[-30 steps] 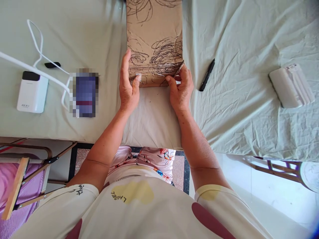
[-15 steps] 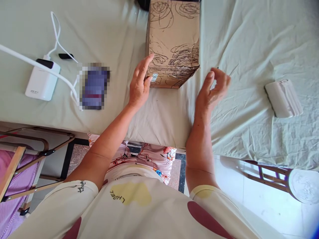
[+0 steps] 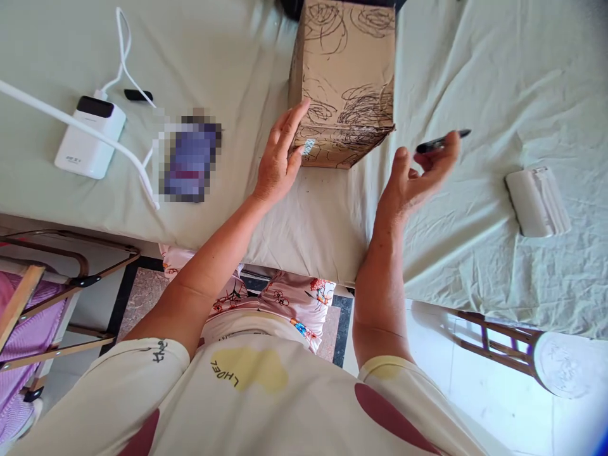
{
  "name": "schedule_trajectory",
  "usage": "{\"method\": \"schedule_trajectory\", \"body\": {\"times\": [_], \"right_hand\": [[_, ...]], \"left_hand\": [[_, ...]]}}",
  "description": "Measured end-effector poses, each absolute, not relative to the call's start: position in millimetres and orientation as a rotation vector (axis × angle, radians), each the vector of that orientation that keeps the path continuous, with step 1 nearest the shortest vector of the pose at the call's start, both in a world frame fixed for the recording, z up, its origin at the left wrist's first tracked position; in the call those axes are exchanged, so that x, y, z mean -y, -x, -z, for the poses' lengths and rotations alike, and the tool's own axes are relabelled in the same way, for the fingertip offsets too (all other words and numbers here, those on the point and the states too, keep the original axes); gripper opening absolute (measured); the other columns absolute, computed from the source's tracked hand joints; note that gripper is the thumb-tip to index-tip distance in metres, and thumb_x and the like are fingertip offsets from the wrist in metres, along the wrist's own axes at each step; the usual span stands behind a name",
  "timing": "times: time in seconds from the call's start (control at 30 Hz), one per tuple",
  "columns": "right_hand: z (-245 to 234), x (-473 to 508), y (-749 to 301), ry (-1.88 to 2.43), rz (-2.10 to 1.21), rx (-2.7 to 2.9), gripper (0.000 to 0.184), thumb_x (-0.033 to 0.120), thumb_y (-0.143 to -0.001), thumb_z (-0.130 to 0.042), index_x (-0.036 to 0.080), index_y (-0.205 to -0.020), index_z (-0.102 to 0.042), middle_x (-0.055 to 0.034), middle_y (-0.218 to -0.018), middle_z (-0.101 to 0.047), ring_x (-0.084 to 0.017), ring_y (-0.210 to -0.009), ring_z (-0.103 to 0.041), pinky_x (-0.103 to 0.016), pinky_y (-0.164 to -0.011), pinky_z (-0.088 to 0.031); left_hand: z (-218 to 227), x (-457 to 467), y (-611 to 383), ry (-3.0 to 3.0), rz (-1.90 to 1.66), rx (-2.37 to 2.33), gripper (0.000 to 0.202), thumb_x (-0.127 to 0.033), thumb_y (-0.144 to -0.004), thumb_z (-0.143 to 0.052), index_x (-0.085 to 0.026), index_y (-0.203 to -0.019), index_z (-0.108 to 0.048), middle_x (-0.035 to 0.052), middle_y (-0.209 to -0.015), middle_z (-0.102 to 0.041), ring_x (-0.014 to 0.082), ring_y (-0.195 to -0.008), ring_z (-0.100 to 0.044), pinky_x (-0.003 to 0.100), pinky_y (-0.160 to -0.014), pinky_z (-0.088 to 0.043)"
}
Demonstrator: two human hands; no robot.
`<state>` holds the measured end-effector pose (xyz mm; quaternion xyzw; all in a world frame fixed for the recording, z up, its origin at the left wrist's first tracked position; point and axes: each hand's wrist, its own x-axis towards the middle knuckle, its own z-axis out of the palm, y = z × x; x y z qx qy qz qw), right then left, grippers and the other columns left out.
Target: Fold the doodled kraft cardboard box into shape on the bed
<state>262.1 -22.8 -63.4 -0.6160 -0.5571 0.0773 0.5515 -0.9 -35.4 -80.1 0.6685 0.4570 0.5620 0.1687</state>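
A cardboard box (image 3: 349, 63) covered in black scribbles stands in front of me on the cloth. My left hand (image 3: 281, 152) rests against its near left corner, fingers on the side and thumb by a small printed label (image 3: 308, 147). To the right of the box, my right hand (image 3: 420, 174) is raised with the thumb apart from the fingers. A black pen (image 3: 430, 146) lies across these fingers, passing behind the index finger, with its tip pointing right. The fingers partly hide how it is held.
On the left lie a white power bank (image 3: 90, 142) with a cable (image 3: 124, 47), a small black object (image 3: 137, 95) and a blurred phone (image 3: 192, 161). A white packet (image 3: 538, 201) sits at right. Below are a stool (image 3: 565, 364) and a folding frame (image 3: 28, 297).
The thumb and fingers of my right hand have spread, and the pen has come into plain sight. My left hand stays on the box. The whole view has shifted slightly.
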Motion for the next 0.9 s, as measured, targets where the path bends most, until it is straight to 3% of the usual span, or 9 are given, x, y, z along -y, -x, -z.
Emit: {"method": "schedule_trajectory", "body": {"times": [0.03, 0.1, 0.2, 0.27, 0.37, 0.5, 0.63, 0.77, 0.9], "right_hand": [[59, 27, -257, 1.381, -0.158, 1.33, 0.07, 0.05, -0.093, -0.061, 0.023, -0.155, -0.042, -0.0171, -0.137, -0.057, -0.029, -0.116, -0.063, -0.046, -0.09, -0.057], [50, 39, -244, 1.261, -0.077, 1.32, 0.059, 0.06, -0.096, -0.056, 0.029, -0.145, -0.048, -0.0146, -0.137, -0.054, -0.03, -0.118, -0.061, -0.047, -0.094, -0.056], [46, 58, -222, 1.121, 0.004, 1.338, 0.043, 0.068, -0.098, -0.049, 0.03, -0.115, -0.06, -0.0081, -0.107, -0.055, -0.028, -0.1, -0.064, -0.053, -0.096, -0.054], [48, 69, -210, 0.971, 0.012, 1.409, 0.037, 0.067, -0.098, -0.052, 0.03, -0.099, -0.057, -0.0039, -0.087, -0.055, -0.025, -0.083, -0.065, -0.051, -0.085, -0.056], [51, 79, -199, 0.81, -0.159, 1.706, 0.034, 0.064, -0.099, -0.054, 0.034, -0.111, -0.062, -0.0032, -0.091, -0.066, -0.024, -0.081, -0.07, -0.047, -0.077, -0.06], [45, 82, -192, 0.812, -0.298, 1.989, 0.032, 0.054, -0.104, -0.052, 0.034, -0.122, -0.069, -0.0034, -0.106, -0.078, -0.024, -0.098, -0.075, -0.047, -0.088, -0.062], [38, 81, -188, 0.951, -0.369, 2.068, 0.029, 0.049, -0.103, -0.055, 0.034, -0.116, -0.075, -0.0035, -0.107, -0.081, -0.025, -0.102, -0.075, -0.047, -0.093, -0.061], [41, 80, -195, 1.097, -0.34, 1.928, 0.031, 0.052, -0.102, -0.055, 0.032, -0.105, -0.078, -0.0036, -0.096, -0.08, -0.025, -0.09, -0.074, -0.049, -0.093, -0.061], [48, 77, -206, 1.196, -0.299, 1.739, 0.046, 0.061, -0.105, -0.042, 0.031, -0.112, -0.076, -0.0066, -0.098, -0.074, -0.027, -0.095, -0.074, -0.051, -0.091, -0.061]], "left_hand": [[80, 36, -1, -1.876, -1.61, -1.306, 0.06, -0.029, -0.097, -0.062, -0.046, -0.153, -0.049, -0.0044, -0.164, -0.056, 0.0232, -0.159, -0.045, 0.05, -0.137, -0.036], [79, 37, -4, -1.839, -1.635, -1.308, 0.059, -0.03, -0.097, -0.062, -0.045, -0.152, -0.05, -0.004, -0.163, -0.056, 0.0236, -0.16, -0.044, 0.049, -0.137, -0.035], [79, 37, -7, -1.85, -1.667, -1.262, 0.063, -0.027, -0.095, -0.062, -0.045, -0.154, -0.047, -0.0051, -0.165, -0.053, 0.0238, -0.161, -0.042, 0.049, -0.138, -0.033], [82, 36, -7, -1.844, -1.671, -1.25, 0.071, -0.026, -0.093, -0.063, -0.047, -0.157, -0.042, -0.0064, -0.169, -0.049, 0.0234, -0.162, -0.041, 0.048, -0.136, -0.037], [94, 32, -5, -1.777, -1.63, -1.293, 0.083, -0.028, -0.091, -0.067, -0.048, -0.163, -0.031, -0.0058, -0.174, -0.04, 0.0234, -0.162, -0.042, 0.045, -0.127, -0.05], [112, 24, -3, -1.696, -1.629, -1.306, 0.088, -0.036, -0.092, -0.069, -0.045, -0.167, -0.022, 0.0003, -0.172, -0.045, 0.0261, -0.155, -0.052, 0.045, -0.12, -0.056], [117, 22, -3, -1.695, -1.646, -1.314, 0.083, -0.044, -0.095, -0.068, -0.047, -0.166, -0.025, 0.0017, -0.163, -0.056, 0.0274, -0.148, -0.06, 0.046, -0.118, -0.057], [115, 25, 1, -1.715, -1.606, -1.34, 0.078, -0.043, -0.095, -0.07, -0.045, -0.164, -0.032, 0.0011, -0.168, -0.051, 0.0271, -0.155, -0.052, 0.045, -0.123, -0.052], [115, 26, 6, -1.728, -1.559, -1.329, 0.077, -0.035, -0.092, -0.071, -0.043, -0.161, -0.037, 0.0011, -0.17, -0.049, 0.026, -0.157, -0.05, 0.043, -0.122, -0.054]]}}
